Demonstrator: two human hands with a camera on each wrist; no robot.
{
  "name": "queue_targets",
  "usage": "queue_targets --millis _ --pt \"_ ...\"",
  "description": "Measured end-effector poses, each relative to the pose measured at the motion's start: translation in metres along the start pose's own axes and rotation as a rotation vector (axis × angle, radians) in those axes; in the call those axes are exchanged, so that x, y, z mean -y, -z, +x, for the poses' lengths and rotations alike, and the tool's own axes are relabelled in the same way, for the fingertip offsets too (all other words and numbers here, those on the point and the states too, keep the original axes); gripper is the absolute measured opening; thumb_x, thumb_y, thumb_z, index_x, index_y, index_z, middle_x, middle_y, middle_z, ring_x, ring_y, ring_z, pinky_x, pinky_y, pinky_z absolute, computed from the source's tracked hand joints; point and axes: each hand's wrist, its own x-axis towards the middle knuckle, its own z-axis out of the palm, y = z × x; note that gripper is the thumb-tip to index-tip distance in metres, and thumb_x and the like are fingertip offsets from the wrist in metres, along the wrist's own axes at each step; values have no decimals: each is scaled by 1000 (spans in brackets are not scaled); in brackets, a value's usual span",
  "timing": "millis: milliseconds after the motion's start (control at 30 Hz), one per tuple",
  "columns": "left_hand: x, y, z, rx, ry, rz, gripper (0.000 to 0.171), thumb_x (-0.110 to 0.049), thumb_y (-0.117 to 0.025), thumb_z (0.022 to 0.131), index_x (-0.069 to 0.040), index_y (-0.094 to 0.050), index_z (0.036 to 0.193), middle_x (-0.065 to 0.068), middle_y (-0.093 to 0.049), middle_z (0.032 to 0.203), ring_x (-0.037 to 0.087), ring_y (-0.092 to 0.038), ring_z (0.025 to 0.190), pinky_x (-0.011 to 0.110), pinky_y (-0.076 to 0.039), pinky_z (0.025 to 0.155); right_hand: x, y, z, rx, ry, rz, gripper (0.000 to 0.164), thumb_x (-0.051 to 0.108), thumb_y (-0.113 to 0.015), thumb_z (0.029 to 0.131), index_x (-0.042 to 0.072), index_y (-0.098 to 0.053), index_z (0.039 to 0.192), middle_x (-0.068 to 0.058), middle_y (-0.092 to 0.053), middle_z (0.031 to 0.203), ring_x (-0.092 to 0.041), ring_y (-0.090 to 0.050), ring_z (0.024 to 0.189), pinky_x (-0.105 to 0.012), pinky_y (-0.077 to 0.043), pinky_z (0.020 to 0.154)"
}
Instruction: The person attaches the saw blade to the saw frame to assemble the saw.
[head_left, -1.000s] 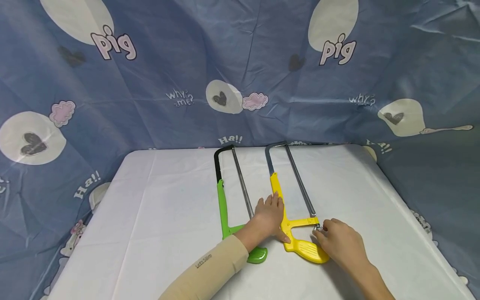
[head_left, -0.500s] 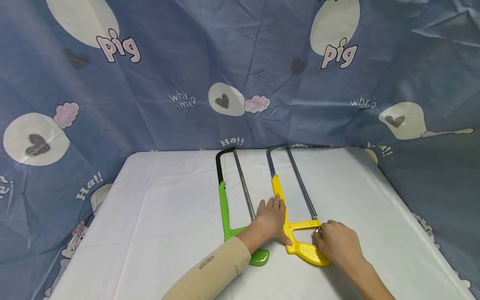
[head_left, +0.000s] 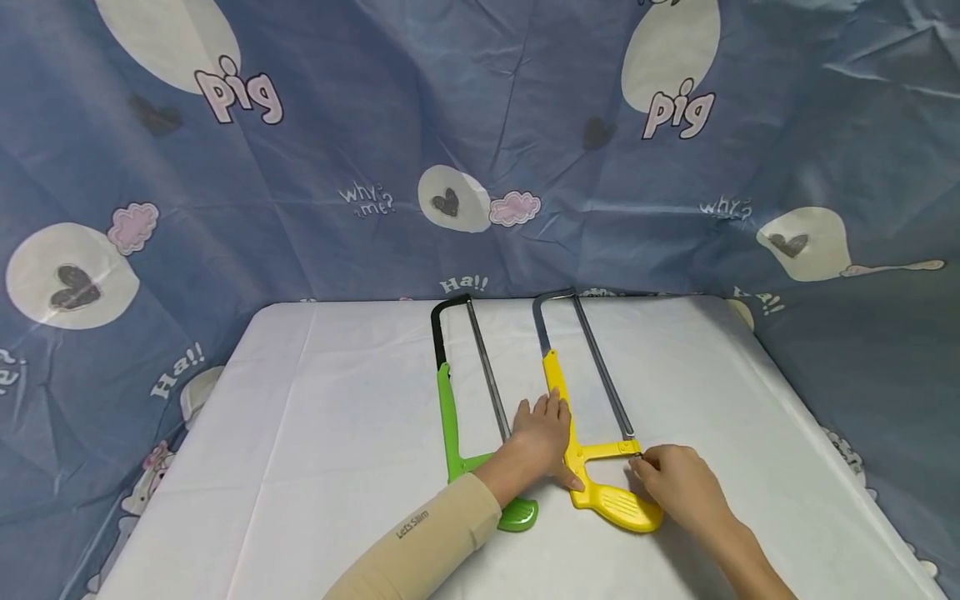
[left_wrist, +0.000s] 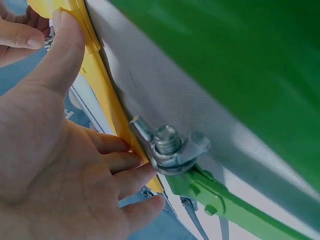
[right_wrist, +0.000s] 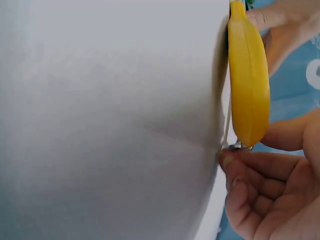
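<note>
A yellow hacksaw (head_left: 621,508) lies flat on the white-covered table, its grey blade (head_left: 602,367) facing right. My left hand (head_left: 534,437) rests on its frame, thumb near the handle and fingers extended along the bar. At the blade's near end, my right hand (head_left: 684,487) pinches the small metal wing nut (right_wrist: 242,146) between thumb and index finger; those fingers mostly cover it. To the left lies a green hacksaw (head_left: 447,417), partly hidden under my left forearm. Its own wing nut (left_wrist: 170,150) shows large in the left wrist view.
The white table cover (head_left: 337,467) spreads around both saws. Behind and at the sides hangs a blue printed cloth (head_left: 480,108). The far ends of both saws reach nearly to the table's back edge.
My right hand's fingers have turned slightly at the wing nut, hiding more of it. The left hand stays on the yellow frame. The whole view has shifted a little.
</note>
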Motion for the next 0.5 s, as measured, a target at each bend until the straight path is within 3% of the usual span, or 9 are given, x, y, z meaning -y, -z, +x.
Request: queue_targets --millis 100,300,500 --pt "1 -1 0 2 0 -4 126 -84 -66 65 -11 -24 158 9 -21 167 21 -28 152 42 -32 120 -5 0 2 24 -42 119 26 24 -63 95 2 -76 99 0 -63 69 -14 -53 65 -27 -42 54" --pt "1 -2 0 -3 -1 -13 126 -85 -66 65 -11 -23 159 9 -20 167 20 -29 152 42 -33 119 -16 0 4 70 -117 393 27 19 -60 98 -4 -74 100 -3 -68 73 -15 -59 65 -27 -48 55" --pt "2 -4 0 -13 0 -18 127 -85 -66 64 -11 -24 159 8 -21 167 21 -30 151 42 -34 119 -28 1 7 245 -163 683 34 22 -56 100 -8 -70 109 -2 -67 73 -10 -58 61 -23 -50 54"
